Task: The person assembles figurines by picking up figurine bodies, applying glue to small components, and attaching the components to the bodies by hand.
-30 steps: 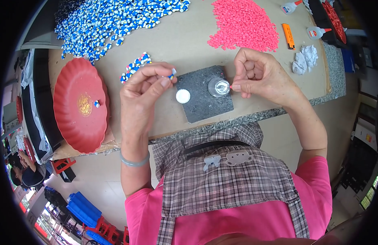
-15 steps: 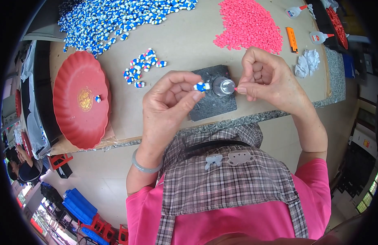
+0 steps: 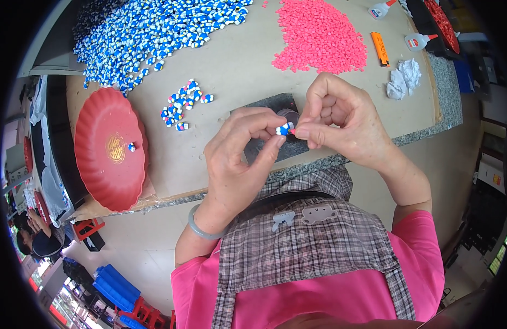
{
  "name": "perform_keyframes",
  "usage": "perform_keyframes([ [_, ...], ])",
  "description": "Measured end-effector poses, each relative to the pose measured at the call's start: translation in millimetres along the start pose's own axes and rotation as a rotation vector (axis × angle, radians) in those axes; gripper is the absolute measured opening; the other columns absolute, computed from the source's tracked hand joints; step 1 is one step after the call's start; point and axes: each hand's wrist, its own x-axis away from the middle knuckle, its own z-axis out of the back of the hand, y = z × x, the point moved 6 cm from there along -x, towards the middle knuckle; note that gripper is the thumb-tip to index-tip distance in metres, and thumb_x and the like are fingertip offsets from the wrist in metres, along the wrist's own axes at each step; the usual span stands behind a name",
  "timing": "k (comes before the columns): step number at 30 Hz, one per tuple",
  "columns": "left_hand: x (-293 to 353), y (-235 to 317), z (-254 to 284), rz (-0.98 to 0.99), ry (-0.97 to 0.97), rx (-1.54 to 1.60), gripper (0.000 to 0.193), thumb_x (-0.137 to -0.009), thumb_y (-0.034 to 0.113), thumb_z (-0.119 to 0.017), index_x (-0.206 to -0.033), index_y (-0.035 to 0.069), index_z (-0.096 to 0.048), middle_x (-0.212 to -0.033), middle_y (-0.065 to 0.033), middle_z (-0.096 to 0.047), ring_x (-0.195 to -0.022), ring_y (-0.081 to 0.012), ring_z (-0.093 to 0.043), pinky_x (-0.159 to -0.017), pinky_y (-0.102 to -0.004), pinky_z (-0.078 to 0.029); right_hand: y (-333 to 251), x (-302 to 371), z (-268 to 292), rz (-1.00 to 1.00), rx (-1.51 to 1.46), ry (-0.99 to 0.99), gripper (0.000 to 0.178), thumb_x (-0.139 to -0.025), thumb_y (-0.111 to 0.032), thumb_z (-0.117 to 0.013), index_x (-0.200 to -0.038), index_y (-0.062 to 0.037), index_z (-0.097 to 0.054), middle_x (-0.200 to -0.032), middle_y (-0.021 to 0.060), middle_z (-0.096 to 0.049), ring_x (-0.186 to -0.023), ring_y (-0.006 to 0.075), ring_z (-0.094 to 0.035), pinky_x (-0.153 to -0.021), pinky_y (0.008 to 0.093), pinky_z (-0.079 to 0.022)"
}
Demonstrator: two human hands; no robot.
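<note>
Pinched between thumb and forefinger of my left hand (image 3: 245,140) is a small blue and white figurine (image 3: 284,129). My right hand (image 3: 341,123) pinches a tiny pink piece (image 3: 292,131) and brings it up against the figurine's right side; whether they touch, I cannot tell. Both hands hover over a dark stone slab (image 3: 272,102), where a small clear glass cup (image 3: 289,115) stands partly hidden behind my fingers. A small group of blue and white figurines with pink bits (image 3: 182,101) lies to the left of the slab.
Heaps of blue and white figurines (image 3: 155,38) and pink pieces (image 3: 319,38) lie at the back. A red scalloped tray (image 3: 108,183) with one figurine stands left. On the right are an orange cutter (image 3: 380,49), two glue bottles (image 3: 416,41) and crumpled tissue (image 3: 404,79).
My two hands have come together over the slab, the left moving right and the right moving left. The pink piece is now at the figurine. The whole view has shifted slightly.
</note>
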Motion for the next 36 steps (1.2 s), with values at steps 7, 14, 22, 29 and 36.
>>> perform_keyframes([
  [7,-3,13,-4,-0.121,-0.037,-0.136,0.031,-0.074,-0.011,-0.071,-0.101,0.002,-0.065,-0.097,-0.0126,-0.066,-0.076,-0.0193,-0.067,-0.064,-0.0279,-0.055,-2,1,-1,0.003,0.091,-0.003,0.025,-0.084,0.003,-0.071,-0.087,-0.0050,-0.048,-0.079,0.0051,-0.063,-0.068,0.0075,-0.061,-0.058,0.0207,-0.050],
  [14,-2,21,-6,-0.201,-0.040,-0.256,0.030,-0.074,-0.011,-0.071,-0.101,0.002,-0.066,-0.096,-0.0136,-0.066,-0.082,-0.0251,-0.067,-0.066,-0.0314,-0.055,-19,12,-11,0.379,0.571,0.163,0.020,-0.080,0.003,-0.069,-0.083,-0.0035,-0.050,-0.071,0.0080,-0.058,-0.062,0.0176,-0.063,-0.056,0.0298,-0.050],
  [22,-4,8,58,-0.119,0.095,-0.532,0.020,-0.077,-0.010,-0.068,-0.094,0.001,-0.068,-0.096,-0.0120,-0.066,-0.076,-0.0186,-0.065,-0.064,-0.0283,-0.053,-6,5,58,0.286,0.829,0.402,0.012,-0.082,-0.004,-0.070,-0.092,-0.0028,-0.064,-0.081,0.0102,-0.064,-0.069,0.0237,-0.066,-0.062,0.0337,-0.053],
  [29,4,-20,92,0.046,0.074,-0.864,0.017,-0.080,-0.008,-0.063,-0.096,-0.001,-0.067,-0.098,-0.0116,-0.064,-0.092,-0.0260,-0.061,-0.078,-0.0354,-0.049,30,-9,80,0.309,1.021,0.443,0.009,-0.083,-0.004,-0.068,-0.092,-0.0027,-0.066,-0.086,0.0088,-0.064,-0.076,0.0274,-0.066,-0.068,0.0372,-0.053],
  [36,-52,-15,78,-0.203,0.079,-0.874,0.019,-0.081,-0.004,-0.063,-0.100,0.001,-0.067,-0.100,-0.0141,-0.064,-0.096,-0.0330,-0.059,-0.084,-0.0415,-0.047,24,-13,69,0.449,1.099,0.336,0.009,-0.081,-0.004,-0.069,-0.090,-0.0041,-0.067,-0.087,0.0080,-0.063,-0.074,0.0274,-0.065,-0.065,0.0387,-0.054],
])
